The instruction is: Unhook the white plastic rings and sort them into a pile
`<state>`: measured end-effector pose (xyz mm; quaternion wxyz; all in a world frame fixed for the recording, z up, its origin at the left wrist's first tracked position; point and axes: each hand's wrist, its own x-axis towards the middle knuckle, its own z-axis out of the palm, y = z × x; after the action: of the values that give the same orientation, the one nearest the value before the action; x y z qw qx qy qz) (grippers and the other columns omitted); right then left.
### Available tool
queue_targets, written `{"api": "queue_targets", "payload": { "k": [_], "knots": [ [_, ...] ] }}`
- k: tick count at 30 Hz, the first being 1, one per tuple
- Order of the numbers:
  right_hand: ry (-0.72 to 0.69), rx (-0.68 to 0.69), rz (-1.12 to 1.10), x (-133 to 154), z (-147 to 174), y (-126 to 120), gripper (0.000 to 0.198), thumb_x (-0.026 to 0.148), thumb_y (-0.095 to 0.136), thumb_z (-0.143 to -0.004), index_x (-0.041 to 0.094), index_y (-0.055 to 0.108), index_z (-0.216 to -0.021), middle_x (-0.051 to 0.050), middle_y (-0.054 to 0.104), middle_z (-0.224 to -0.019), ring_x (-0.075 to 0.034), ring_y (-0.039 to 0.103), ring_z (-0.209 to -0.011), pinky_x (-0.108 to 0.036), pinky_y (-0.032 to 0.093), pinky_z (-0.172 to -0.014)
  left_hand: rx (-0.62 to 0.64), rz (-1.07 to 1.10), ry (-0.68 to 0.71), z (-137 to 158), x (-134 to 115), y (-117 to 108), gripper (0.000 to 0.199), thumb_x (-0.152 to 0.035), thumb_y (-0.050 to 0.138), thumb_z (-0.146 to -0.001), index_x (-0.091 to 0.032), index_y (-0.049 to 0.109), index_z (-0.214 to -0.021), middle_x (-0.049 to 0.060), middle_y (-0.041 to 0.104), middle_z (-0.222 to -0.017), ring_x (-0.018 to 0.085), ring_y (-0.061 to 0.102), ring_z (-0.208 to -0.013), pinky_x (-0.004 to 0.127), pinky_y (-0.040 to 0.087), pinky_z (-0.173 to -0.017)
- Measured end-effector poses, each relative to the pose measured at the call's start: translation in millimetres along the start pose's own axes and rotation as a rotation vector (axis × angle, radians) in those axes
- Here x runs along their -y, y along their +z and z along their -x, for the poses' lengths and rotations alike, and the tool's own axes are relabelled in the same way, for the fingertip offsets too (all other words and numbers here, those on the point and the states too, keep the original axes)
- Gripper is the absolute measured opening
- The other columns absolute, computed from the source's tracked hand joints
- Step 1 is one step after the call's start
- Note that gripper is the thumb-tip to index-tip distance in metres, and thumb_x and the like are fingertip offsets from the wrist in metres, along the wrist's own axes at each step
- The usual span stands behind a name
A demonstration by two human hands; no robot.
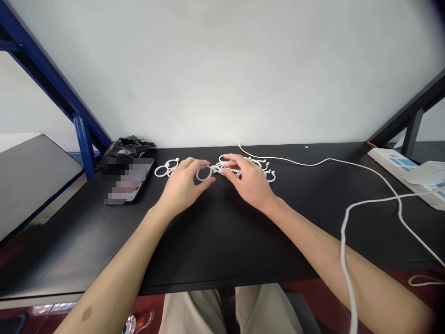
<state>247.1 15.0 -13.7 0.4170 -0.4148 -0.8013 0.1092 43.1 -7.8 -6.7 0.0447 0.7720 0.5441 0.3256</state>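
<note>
My left hand pinches a white plastic ring between thumb and fingers, just above the black table. A small knob on this ring points toward my other hand. My right hand is at a pile of similar white rings, with its thumb and fingertips drawn close together. White pieces show at those fingertips, but I cannot make out what is between them. Part of the pile lies hidden under the right hand. A few more white rings lie flat to the left of my left hand.
A phone lies at the left on the black table, in front of a crumpled black plastic bag. A white cable runs across the right side, and another strand passes over my right forearm. A white-and-blue package sits far right.
</note>
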Motion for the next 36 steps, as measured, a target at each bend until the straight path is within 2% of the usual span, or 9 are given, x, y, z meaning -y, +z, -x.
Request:
{"api": "queue_targets", "payload": {
  "k": [4, 8, 11, 15, 21, 25, 30, 32, 36],
  "knots": [
    [0.088, -0.04, 0.207, -13.0, -13.7, -11.5, 0.022, 0.024, 0.048, -0.096, 0.019, 0.066, -0.109, -0.007, 0.071, -0.104, -0.024, 0.061, -0.102, -0.041, 0.048, -0.092, -0.076, -0.319, -0.212, -2.5, 14.9, -5.7, 0.039, -0.044, 0.06, -0.088, -0.019, 0.062, -0.118, 0.011, 0.065, -0.111, 0.032, 0.056, -0.107, 0.044, 0.046, -0.09],
    [0.206, 0.215, 0.359, -20.4, -37.1, -16.3, 0.029, 0.021, 0.043, -0.096, 0.017, 0.068, -0.11, -0.01, 0.069, -0.112, -0.028, 0.056, -0.111, -0.041, 0.046, -0.092, -0.041, -0.483, -0.339, -1.7, 23.5, -6.8, 0.049, -0.047, 0.056, -0.09, -0.015, 0.059, -0.127, 0.017, 0.061, -0.121, 0.038, 0.051, -0.115, 0.05, 0.044, -0.092],
    [0.233, 0.39, 0.421, -24.1, -58.2, -12.2, 0.034, 0.022, 0.039, -0.097, 0.019, 0.068, -0.115, -0.011, 0.069, -0.113, -0.027, 0.057, -0.111, -0.038, 0.045, -0.088, -0.035, -0.475, -0.341, -1.4, 23.6, -5.7, 0.047, -0.047, 0.051, -0.092, -0.015, 0.06, -0.126, 0.016, 0.061, -0.123, 0.037, 0.05, -0.115, 0.05, 0.043, -0.093],
    [0.325, 0.526, 0.46, -32.2, -83.4, -4.5, 0.027, 0.024, 0.047, -0.093, 0.022, 0.072, -0.103, -0.008, 0.073, -0.097, -0.022, 0.063, -0.091, -0.031, 0.044, -0.075, -0.036, -0.454, -0.314, -2.0, 21.7, -4.4, 0.043, -0.042, 0.05, -0.093, -0.014, 0.061, -0.123, 0.016, 0.062, -0.122, 0.036, 0.052, -0.113, 0.049, 0.044, -0.092],
    [0.325, 0.526, 0.447, -39.4, -96.7, 6.0, 0.036, 0.033, 0.048, -0.093, 0.017, 0.068, -0.067, -0.007, 0.063, -0.063, -0.018, 0.056, -0.06, -0.031, 0.037, -0.059, -0.024, -0.409, -0.236, -1.8, 22.3, -0.6, 0.034, -0.037, 0.05, -0.093, -0.017, 0.064, -0.116, 0.013, 0.065, -0.116, 0.035, 0.053, -0.11, 0.049, 0.043, -0.091],
    [0.237, 0.396, 0.435, -39.2, -93.9, 10.0, 0.043, 0.033, 0.041, -0.097, 0.017, 0.063, -0.064, -0.007, 0.062, -0.068, -0.017, 0.054, -0.064, -0.031, 0.037, -0.063, -0.028, -0.376, -0.171, -1.9, 22.5, 2.3, 0.031, -0.035, 0.051, -0.093, -0.017, 0.065, -0.114, 0.011, 0.066, -0.114, 0.034, 0.053, -0.108, 0.049, 0.043, -0.09],
    [-0.094, 0.082, 0.269, -25.9, -76.8, 5.2, 0.036, 0.029, 0.047, -0.097, 0.017, 0.068, -0.071, -0.008, 0.066, -0.099, -0.016, 0.06, -0.08, -0.032, 0.045, -0.078, -0.088, -0.196, -0.116, -4.2, 15.2, 0.6, 0.029, -0.034, 0.051, -0.094, -0.018, 0.065, -0.112, 0.009, 0.069, -0.112, 0.03, 0.055, -0.106, 0.046, 0.043, -0.093],
    [-0.238, 0.084, 0.261, -13.1, -61.4, 3.1, 0.031, 0.028, 0.046, -0.098, 0.017, 0.071, -0.083, -0.008, 0.065, -0.108, -0.014, 0.059, -0.074, -0.031, 0.047, -0.075, -0.099, -0.055, -0.103, -4.7, 10.5, -1.7, 0.03, -0.035, 0.051, -0.095, -0.018, 0.065, -0.115, 0.007, 0.071, -0.106, 0.026, 0.058, -0.101, 0.041, 0.044, -0.091],
    [-0.46, 0.126, 0.362, 11.6, -22.5, 4.0, 0.03, 0.024, 0.042, -0.099, 0.016, 0.071, -0.094, -0.009, 0.067, -0.104, -0.017, 0.061, -0.08, -0.034, 0.049, -0.078, -0.012, 0.181, -0.068, -3.0, 2.3, -6.6, 0.026, -0.038, 0.056, -0.093, -0.024, 0.068, -0.111, 0.001, 0.073, -0.093, 0.019, 0.063, -0.086, 0.03, 0.047, -0.077]
  ]
}}
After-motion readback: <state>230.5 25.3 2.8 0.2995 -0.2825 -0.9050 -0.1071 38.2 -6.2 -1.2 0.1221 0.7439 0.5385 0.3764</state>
